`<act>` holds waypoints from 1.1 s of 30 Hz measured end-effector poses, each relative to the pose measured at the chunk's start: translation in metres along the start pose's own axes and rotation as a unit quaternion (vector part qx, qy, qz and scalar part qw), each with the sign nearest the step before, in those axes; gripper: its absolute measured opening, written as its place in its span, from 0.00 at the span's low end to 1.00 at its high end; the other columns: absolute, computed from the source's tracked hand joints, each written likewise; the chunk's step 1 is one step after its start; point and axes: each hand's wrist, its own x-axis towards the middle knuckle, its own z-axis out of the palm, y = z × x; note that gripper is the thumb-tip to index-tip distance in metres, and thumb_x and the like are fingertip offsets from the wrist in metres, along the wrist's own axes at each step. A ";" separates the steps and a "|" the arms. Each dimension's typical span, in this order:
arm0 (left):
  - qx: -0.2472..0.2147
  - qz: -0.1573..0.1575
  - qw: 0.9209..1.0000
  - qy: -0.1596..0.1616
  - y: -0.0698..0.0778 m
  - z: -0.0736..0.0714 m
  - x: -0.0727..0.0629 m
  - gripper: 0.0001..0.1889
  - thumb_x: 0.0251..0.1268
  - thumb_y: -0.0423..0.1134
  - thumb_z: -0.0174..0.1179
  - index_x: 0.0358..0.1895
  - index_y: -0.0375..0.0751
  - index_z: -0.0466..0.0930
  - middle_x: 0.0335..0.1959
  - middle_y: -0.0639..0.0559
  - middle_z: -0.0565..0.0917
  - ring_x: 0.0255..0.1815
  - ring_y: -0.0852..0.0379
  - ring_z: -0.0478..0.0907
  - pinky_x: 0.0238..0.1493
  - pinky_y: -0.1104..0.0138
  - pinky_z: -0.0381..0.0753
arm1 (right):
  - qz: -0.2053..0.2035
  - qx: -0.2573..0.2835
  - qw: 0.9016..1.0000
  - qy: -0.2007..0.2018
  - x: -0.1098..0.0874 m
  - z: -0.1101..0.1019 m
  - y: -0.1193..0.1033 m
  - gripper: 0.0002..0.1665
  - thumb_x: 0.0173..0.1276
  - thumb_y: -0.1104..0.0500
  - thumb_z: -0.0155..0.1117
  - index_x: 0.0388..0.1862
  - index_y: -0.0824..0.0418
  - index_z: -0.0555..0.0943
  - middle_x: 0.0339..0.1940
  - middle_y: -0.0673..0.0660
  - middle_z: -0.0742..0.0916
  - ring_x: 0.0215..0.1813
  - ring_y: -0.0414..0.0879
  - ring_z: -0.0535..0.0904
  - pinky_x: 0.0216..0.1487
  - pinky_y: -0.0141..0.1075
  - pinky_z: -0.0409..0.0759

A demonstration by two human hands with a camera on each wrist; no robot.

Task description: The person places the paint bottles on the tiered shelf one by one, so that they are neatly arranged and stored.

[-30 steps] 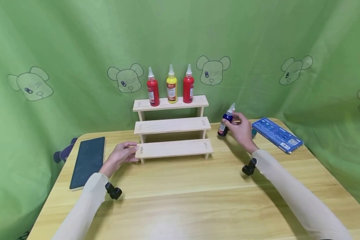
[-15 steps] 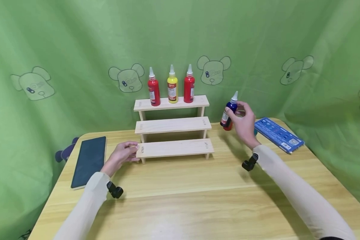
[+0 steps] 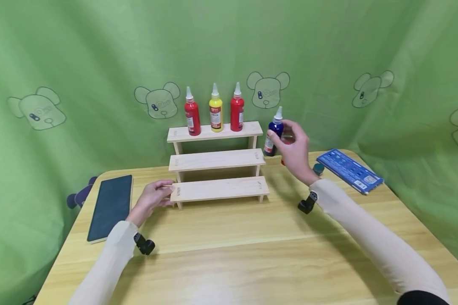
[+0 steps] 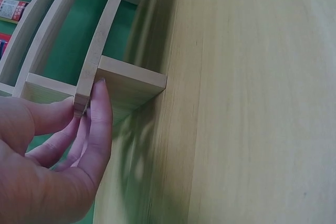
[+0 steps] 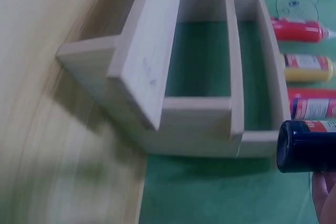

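Observation:
A three-tier wooden step rack (image 3: 218, 159) stands on the table. My left hand (image 3: 152, 198) pinches the left end of its lowest board (image 4: 97, 59), thumb on one face and fingers on the other. My right hand (image 3: 295, 150) grips a dark blue paint bottle (image 3: 273, 137) with a white nozzle, held up just right of the rack's upper tiers. On the top board stand a red paint bottle (image 3: 192, 118), a yellow paint bottle (image 3: 216, 114) and another red paint bottle (image 3: 237, 113). Something red (image 3: 283, 162) shows behind my right hand, mostly hidden.
A dark flat slab (image 3: 110, 207) lies at the table's left edge. A blue printed box (image 3: 350, 169) and a small teal jar (image 3: 318, 169) are at the back right. Green curtain (image 3: 99, 51) hangs behind the table (image 3: 229, 262).
My right hand has lifted the blue paint bottle off the table and carried it left to the rack's side. The left hand stays on the lowest board. The teal jar shows more fully.

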 end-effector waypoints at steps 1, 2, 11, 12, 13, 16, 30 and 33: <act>0.002 0.000 1.000 0.001 0.000 -0.001 0.000 0.24 0.79 0.33 0.58 0.73 0.29 0.70 0.50 0.45 0.81 0.40 0.58 0.82 0.45 0.68 0.93 | -0.004 0.003 1.000 -0.008 0.000 0.004 -0.002 0.27 0.70 0.55 0.76 0.64 0.62 0.80 0.53 0.59 0.85 0.49 0.42 0.81 0.51 0.27 0.85; 0.005 -0.001 1.000 0.001 -0.001 -0.001 0.000 0.24 0.80 0.33 0.58 0.73 0.29 0.70 0.51 0.44 0.81 0.41 0.58 0.82 0.46 0.67 0.93 | -0.007 0.007 1.000 -0.015 0.001 0.008 -0.003 0.27 0.70 0.54 0.76 0.64 0.62 0.80 0.53 0.60 0.85 0.50 0.43 0.81 0.51 0.27 0.85; -0.001 -0.022 1.000 -0.010 -0.001 -0.001 0.003 0.24 0.80 0.32 0.56 0.73 0.28 0.69 0.56 0.38 0.81 0.39 0.57 0.85 0.46 0.66 0.93 | -0.018 0.009 0.997 -0.075 -0.003 0.038 -0.020 0.28 0.70 0.52 0.76 0.63 0.63 0.80 0.53 0.61 0.86 0.51 0.46 0.82 0.52 0.28 0.86; 0.001 -0.023 1.000 -0.010 0.000 0.000 0.003 0.24 0.80 0.32 0.56 0.73 0.28 0.69 0.55 0.38 0.82 0.38 0.58 0.85 0.45 0.67 0.93 | -0.021 0.006 0.996 -0.082 -0.003 0.041 -0.022 0.28 0.70 0.53 0.76 0.64 0.63 0.80 0.53 0.61 0.86 0.51 0.47 0.82 0.51 0.29 0.87; 0.004 -0.022 1.000 -0.012 0.002 0.001 0.003 0.24 0.80 0.32 0.55 0.73 0.28 0.69 0.55 0.37 0.82 0.37 0.58 0.85 0.44 0.67 0.93 | -0.023 0.005 0.996 -0.091 -0.003 0.044 -0.025 0.28 0.70 0.53 0.75 0.64 0.64 0.79 0.53 0.62 0.86 0.51 0.48 0.82 0.51 0.29 0.87; 0.008 -0.020 1.000 -0.021 0.008 0.003 0.001 0.24 0.80 0.31 0.55 0.73 0.27 0.68 0.55 0.37 0.82 0.37 0.58 0.85 0.43 0.68 0.93 | -0.026 0.009 0.993 -0.115 -0.004 0.056 -0.030 0.29 0.70 0.54 0.75 0.64 0.65 0.79 0.53 0.62 0.86 0.51 0.50 0.83 0.51 0.31 0.87; 0.004 -0.037 0.999 -0.029 0.011 -0.003 -0.002 0.23 0.80 0.30 0.55 0.72 0.24 0.67 0.47 0.46 0.82 0.37 0.58 0.81 0.44 0.68 0.93 | -0.009 0.025 0.984 -0.175 -0.003 0.113 -0.041 0.30 0.69 0.52 0.77 0.64 0.64 0.80 0.53 0.61 0.87 0.55 0.53 0.83 0.63 0.50 0.87; 0.005 -0.041 0.999 -0.025 0.011 -0.003 0.000 0.22 0.80 0.30 0.55 0.72 0.24 0.69 0.47 0.46 0.81 0.38 0.58 0.81 0.44 0.68 0.93 | 0.000 0.032 0.982 -0.186 -0.003 0.122 -0.041 0.30 0.69 0.54 0.77 0.65 0.64 0.80 0.54 0.62 0.87 0.56 0.54 0.83 0.65 0.53 0.85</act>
